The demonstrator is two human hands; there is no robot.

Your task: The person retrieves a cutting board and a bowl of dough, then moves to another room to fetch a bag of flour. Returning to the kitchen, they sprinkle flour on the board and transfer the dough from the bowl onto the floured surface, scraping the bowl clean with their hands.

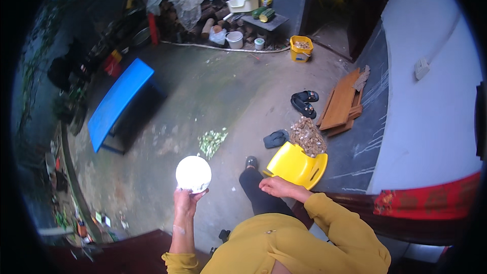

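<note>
My left hand (187,199) grips the near edge of a round white object (193,173), perhaps a bowl or plate; it is overexposed, so its contents cannot be told. My right hand (277,187) is held in front of my body with its fingers curled, and nothing shows in it. Beyond that hand lies a yellow plastic chair (291,163), near a heap of dry, papery brown scraps (307,136). Pale green scraps (212,143) are scattered on the concrete ahead of the white object.
A blue table (121,99) stands at the left. Black slippers (304,103), a grey flip-flop (276,139) and wooden boards (340,101) are on the right. Farther off are stacked yellow buckets (301,48), a white bucket (234,40) and a low table with green squashes (266,15).
</note>
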